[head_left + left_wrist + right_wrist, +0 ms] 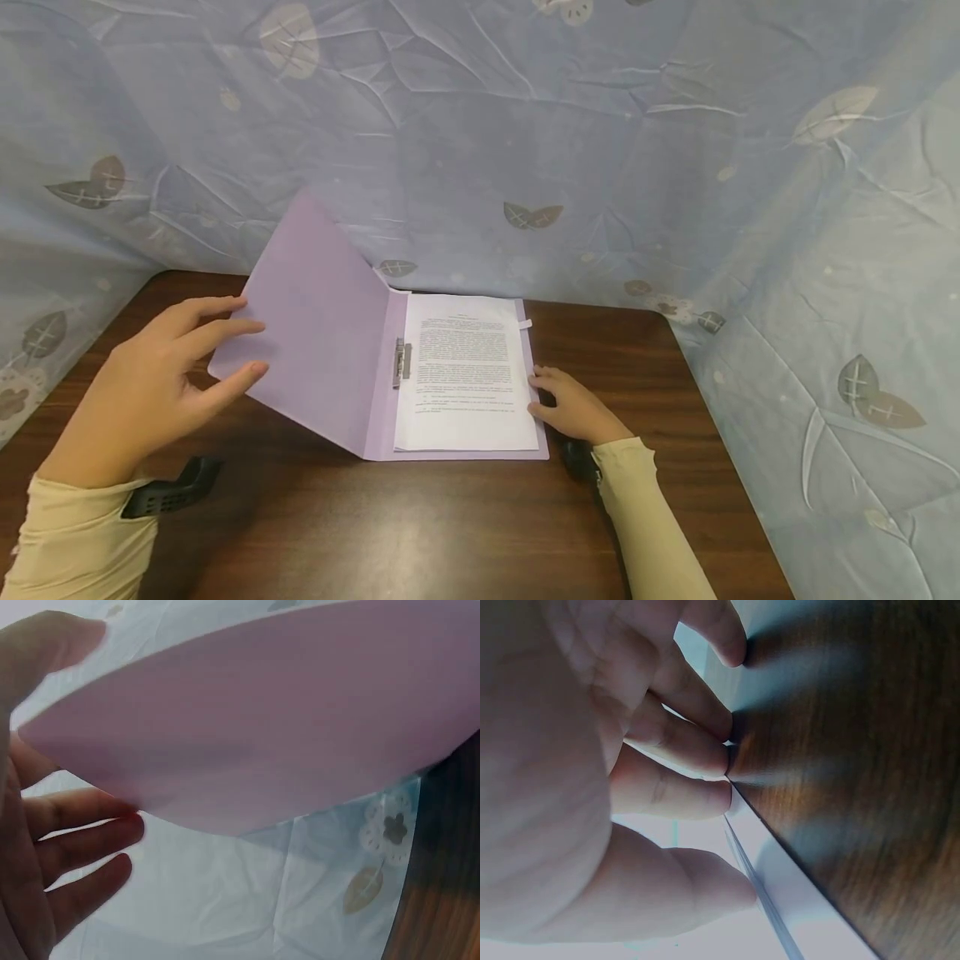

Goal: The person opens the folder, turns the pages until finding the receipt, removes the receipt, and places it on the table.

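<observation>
A lavender folder [322,333] lies opened in the head view, its front cover tilted up to the left. Printed paper sheets [465,367] lie on its right side, beside a metal clip [402,363] at the spine. My left hand [150,375] is at the cover's outer edge with fingers spread; in the left wrist view the fingertips touch the cover [262,727] while the thumb stands apart from it. At the folder's right edge rests my right hand [577,407]. The right wrist view shows its thumb against the sheets' edge [769,907] and fingertips on the tabletop.
The folder lies on a dark wooden table [360,525]. A blue-grey curtain [450,150] with a leaf pattern hangs behind the table and along both sides. A small white tab [526,324] sticks out from the folder's right edge. Black wrist devices [172,492] are on both arms.
</observation>
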A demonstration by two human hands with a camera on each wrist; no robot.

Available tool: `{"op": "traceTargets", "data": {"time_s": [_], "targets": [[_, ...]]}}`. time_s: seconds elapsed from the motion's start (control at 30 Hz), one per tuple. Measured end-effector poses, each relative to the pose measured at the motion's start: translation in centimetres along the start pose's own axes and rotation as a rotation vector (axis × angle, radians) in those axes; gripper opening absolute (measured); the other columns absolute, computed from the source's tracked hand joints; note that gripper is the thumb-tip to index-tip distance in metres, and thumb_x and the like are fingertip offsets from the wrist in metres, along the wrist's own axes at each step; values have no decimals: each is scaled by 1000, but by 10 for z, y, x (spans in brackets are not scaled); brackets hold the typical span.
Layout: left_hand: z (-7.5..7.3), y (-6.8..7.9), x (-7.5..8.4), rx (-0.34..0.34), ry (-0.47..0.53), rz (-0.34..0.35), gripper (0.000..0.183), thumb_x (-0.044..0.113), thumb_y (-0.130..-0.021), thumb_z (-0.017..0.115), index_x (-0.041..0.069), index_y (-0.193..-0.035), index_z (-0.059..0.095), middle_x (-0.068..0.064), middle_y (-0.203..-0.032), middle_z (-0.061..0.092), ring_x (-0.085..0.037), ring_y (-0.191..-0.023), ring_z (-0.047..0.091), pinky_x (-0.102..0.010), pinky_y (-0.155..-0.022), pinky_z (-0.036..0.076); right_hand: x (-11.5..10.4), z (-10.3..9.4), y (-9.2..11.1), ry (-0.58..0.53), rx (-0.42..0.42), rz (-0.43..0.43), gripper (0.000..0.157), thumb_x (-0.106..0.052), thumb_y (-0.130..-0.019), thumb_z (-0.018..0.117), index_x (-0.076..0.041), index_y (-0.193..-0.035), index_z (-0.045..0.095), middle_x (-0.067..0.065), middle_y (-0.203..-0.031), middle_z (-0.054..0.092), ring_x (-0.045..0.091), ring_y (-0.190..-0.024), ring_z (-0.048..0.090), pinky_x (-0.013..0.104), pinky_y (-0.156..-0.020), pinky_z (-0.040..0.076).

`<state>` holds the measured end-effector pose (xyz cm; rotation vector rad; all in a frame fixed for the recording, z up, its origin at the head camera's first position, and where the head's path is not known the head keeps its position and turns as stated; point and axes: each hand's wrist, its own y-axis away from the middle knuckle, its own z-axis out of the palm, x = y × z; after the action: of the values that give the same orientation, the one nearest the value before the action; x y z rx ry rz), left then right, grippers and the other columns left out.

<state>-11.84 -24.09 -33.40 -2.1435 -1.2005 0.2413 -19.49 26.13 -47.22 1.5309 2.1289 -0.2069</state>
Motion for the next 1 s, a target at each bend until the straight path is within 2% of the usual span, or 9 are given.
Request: {"op": "traceTargets", "data": {"time_s": [0.13,0.27,0.4,0.5,0.63,0.83,1.0], "targets": [[-4,7,-8,-61,-36,-36,45,24,-79,86,17,-122,76,-11,-136,63,-10,-72,60,-21,-61,45,0,0,0,2,1,6,59,-24,-99,69,-1,-150,52,18,-163,37,38,-152,33,56,-121,30],[-8,17,-16,-156,-26,-134,43,20,-84,82,16,-126,73,-15,-140,59,-26,-98,63,-35,-74,43,-1,1,1,-8,2,10,59,-24,-99,70,-2,-150,52,18,-164,37,38,-152,33,57,-121,30],[-6,22,-26,-249,15,-204,50,15,-83,82,13,-131,68,-21,-143,54,-43,-124,52,-55,-86,41,-1,1,0,-13,4,11,58,-24,-98,70,-1,-149,53,18,-164,38,37,-152,33,56,-121,29],[1,22,-33,-323,6,-229,61,17,-78,87,10,-134,64,-28,-143,51,-51,-127,48,-66,-90,41,-1,1,1,-6,5,9,59,-24,-99,70,-1,-150,52,18,-164,38,38,-152,33,56,-121,29],[15,23,-41,-429,-13,-285,71,23,-77,89,7,-139,59,-34,-142,48,-56,-128,44,-74,-94,39,1,0,1,7,0,8,59,-25,-99,69,-1,-150,52,18,-164,37,37,-152,32,57,-121,29],[33,28,-45,-505,14,-321,70,24,-80,86,-1,-138,58,-35,-138,51,-57,-127,44,-71,-100,36,2,1,0,7,0,9,60,-26,-98,70,-2,-150,52,17,-164,38,37,-152,33,56,-121,30],[50,28,-47,-587,13,-351,72,25,-78,86,-7,-136,58,-40,-135,51,-63,-124,42,-75,-101,36,2,1,-1,8,3,13,60,-26,-98,71,-3,-150,53,16,-163,38,37,-152,33,57,-121,31]]}}
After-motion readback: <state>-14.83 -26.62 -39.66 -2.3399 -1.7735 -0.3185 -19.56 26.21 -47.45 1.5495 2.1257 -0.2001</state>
